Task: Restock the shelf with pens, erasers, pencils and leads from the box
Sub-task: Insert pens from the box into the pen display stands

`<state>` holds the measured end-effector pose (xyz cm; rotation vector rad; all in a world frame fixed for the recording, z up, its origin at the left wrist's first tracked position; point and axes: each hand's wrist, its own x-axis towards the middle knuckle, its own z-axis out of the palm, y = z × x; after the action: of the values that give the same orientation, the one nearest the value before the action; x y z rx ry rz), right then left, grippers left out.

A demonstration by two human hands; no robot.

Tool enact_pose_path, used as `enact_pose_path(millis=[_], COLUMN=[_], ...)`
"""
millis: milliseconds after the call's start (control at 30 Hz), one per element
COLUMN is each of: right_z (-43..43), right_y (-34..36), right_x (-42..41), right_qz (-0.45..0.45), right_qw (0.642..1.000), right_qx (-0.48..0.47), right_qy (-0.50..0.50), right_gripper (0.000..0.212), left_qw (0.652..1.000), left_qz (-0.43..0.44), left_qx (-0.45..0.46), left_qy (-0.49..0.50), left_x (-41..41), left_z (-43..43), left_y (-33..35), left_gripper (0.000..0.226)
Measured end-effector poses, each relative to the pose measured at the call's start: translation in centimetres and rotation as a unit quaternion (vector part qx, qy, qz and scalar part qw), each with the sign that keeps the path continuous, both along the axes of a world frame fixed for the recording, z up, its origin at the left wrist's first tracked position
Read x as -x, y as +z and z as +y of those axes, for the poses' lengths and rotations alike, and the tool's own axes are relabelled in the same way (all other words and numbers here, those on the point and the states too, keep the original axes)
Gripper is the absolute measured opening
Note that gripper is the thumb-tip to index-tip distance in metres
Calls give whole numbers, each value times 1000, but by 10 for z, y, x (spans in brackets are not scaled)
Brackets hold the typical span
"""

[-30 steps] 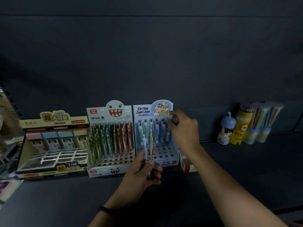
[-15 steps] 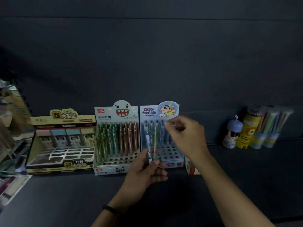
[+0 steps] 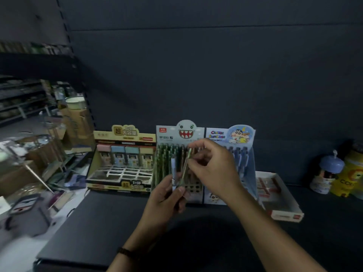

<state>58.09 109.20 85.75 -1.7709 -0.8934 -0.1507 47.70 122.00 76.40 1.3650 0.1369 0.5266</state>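
Two pens (image 3: 174, 167) stood upright in the left hand (image 3: 167, 199), which gripped them by their lower ends, in front of the monster-face pen box (image 3: 184, 132) on the dark shelf (image 3: 117, 222). Right hand (image 3: 214, 169) pinched the top of the greenish pen (image 3: 186, 165). Cartoon pen box (image 3: 229, 134) sat just right of the monster-face one, yellow display box (image 3: 121, 138) just left. Flat white tray (image 3: 284, 205) and a yellow tub (image 3: 351, 177) lay further right.
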Motion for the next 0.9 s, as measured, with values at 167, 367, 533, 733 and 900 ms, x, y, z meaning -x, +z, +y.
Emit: enact_pose_path(millis=[167,367,533,733,900], right_z=[33,59,66,73,78], right_y=[-5,-6,-5,-16,-23], right_x=[14,24,23,16,15], right_qz=[-13,-5,-24,-60,-63], right_qw=[1000,998,998,997,997], right_qx=[-16,-59,-58,-34,13], right_qy=[9,1,-9,-40,-36], right_gripper=[24,28,25,25,25], left_qw=[999,993,957,969,964], left_qz=[-15,-1,25,37,-6], left_qx=[-9,-64,-153,-81,-104], left_qy=[38,97,245,230,246], left_x=[21,38,41,41,42], left_z=[22,47,64,62,61], left_y=[0,-3,-20,-23,-17], left_gripper=[40,28,18,11,10])
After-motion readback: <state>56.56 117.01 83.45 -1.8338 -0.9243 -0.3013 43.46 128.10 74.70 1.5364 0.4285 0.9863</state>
